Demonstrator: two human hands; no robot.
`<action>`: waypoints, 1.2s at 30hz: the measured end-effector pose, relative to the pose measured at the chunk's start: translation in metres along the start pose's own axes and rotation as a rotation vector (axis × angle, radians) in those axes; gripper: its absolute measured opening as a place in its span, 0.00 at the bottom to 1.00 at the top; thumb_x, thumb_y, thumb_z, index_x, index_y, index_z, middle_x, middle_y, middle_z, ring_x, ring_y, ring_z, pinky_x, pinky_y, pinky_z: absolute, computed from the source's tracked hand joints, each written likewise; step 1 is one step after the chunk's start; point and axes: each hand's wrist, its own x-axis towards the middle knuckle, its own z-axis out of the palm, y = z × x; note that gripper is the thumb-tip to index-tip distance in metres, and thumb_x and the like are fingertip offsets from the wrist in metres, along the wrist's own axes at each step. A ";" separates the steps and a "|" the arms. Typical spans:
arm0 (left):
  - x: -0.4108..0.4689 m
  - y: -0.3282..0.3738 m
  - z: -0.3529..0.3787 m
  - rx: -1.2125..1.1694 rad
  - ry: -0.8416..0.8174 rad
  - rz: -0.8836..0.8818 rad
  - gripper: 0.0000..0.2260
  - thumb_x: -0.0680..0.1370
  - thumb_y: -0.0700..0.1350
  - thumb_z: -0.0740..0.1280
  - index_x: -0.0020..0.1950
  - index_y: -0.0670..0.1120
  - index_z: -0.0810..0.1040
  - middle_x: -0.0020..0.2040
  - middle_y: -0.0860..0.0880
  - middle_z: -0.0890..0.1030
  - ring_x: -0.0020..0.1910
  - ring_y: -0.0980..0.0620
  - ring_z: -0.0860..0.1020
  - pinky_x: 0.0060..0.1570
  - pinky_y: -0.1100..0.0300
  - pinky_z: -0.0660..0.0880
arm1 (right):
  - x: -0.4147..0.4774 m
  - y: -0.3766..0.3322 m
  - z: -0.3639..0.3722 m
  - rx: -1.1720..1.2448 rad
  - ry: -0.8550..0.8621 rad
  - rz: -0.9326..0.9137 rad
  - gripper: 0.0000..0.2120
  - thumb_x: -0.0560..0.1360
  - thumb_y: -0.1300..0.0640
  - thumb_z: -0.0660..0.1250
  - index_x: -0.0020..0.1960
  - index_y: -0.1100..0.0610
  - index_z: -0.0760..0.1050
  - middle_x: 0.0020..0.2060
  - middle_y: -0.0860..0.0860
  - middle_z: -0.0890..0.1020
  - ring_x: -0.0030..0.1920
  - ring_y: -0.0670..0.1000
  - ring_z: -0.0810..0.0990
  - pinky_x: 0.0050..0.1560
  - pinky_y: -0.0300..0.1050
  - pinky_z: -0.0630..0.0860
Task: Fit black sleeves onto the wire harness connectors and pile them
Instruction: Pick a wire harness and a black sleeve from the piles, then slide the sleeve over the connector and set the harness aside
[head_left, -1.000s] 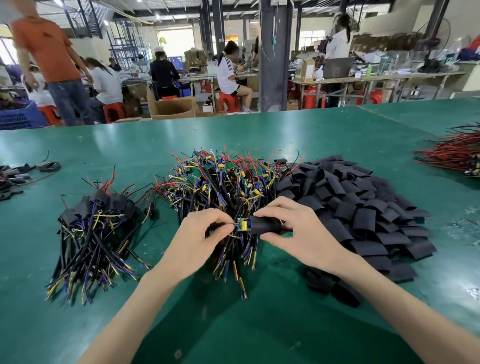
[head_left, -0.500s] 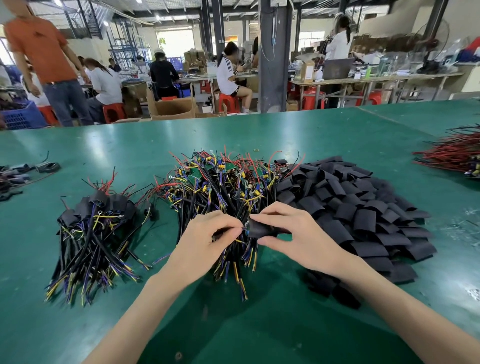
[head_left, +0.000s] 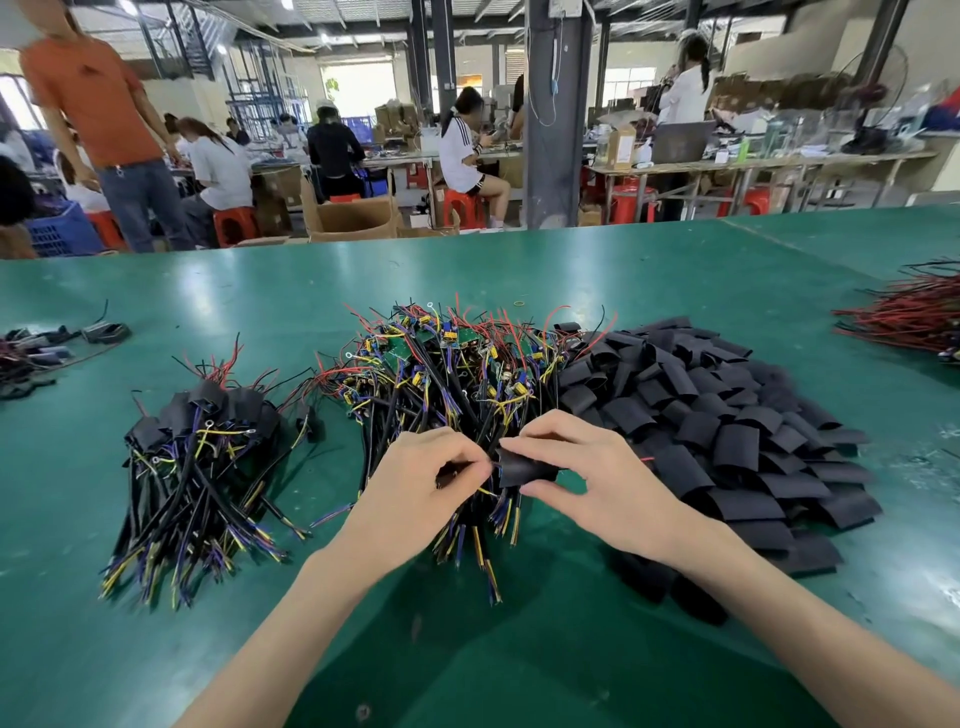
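On the green table (head_left: 675, 270) my right hand (head_left: 587, 478) pinches a black sleeve (head_left: 522, 467) between thumb and fingers. My left hand (head_left: 421, 488) pinches the wires of one harness right at the sleeve's left end; the connector is hidden inside the sleeve. A thin red wire tip pokes out to the right of my right hand. Behind my hands lies the heap of bare wire harnesses (head_left: 457, 364). A big pile of loose black sleeves (head_left: 727, 415) spreads to the right. The pile of sleeved harnesses (head_left: 197, 457) lies to the left.
A bundle of red and black wires (head_left: 904, 317) lies at the right edge. Dark parts and cables (head_left: 47, 348) lie at the far left. Beyond the table's far edge stand a cardboard box (head_left: 353, 218), red stools, a grey pillar and several people at benches.
The sleeve has slid left over the connector: its yellow and blue end, visible a second ago, is now covered. My two hands have closed together.
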 end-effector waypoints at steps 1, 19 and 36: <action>0.000 0.000 0.000 0.010 0.003 -0.006 0.05 0.74 0.37 0.70 0.39 0.46 0.81 0.34 0.58 0.78 0.36 0.58 0.75 0.39 0.69 0.68 | 0.000 0.000 0.001 -0.005 0.002 0.000 0.20 0.71 0.63 0.72 0.62 0.59 0.77 0.54 0.50 0.76 0.54 0.44 0.74 0.59 0.34 0.68; -0.017 -0.082 -0.091 0.721 0.435 -0.952 0.11 0.74 0.35 0.63 0.53 0.31 0.75 0.50 0.29 0.76 0.53 0.30 0.72 0.48 0.42 0.71 | -0.001 0.031 -0.005 -0.347 0.177 0.461 0.20 0.72 0.60 0.69 0.63 0.60 0.73 0.60 0.57 0.72 0.62 0.59 0.66 0.65 0.54 0.64; 0.155 -0.076 -0.032 0.582 0.094 -0.863 0.14 0.74 0.46 0.64 0.55 0.40 0.76 0.58 0.40 0.77 0.61 0.40 0.72 0.63 0.47 0.61 | -0.006 0.051 -0.021 -0.663 0.050 0.723 0.19 0.73 0.60 0.60 0.63 0.57 0.72 0.58 0.55 0.71 0.59 0.58 0.67 0.56 0.52 0.66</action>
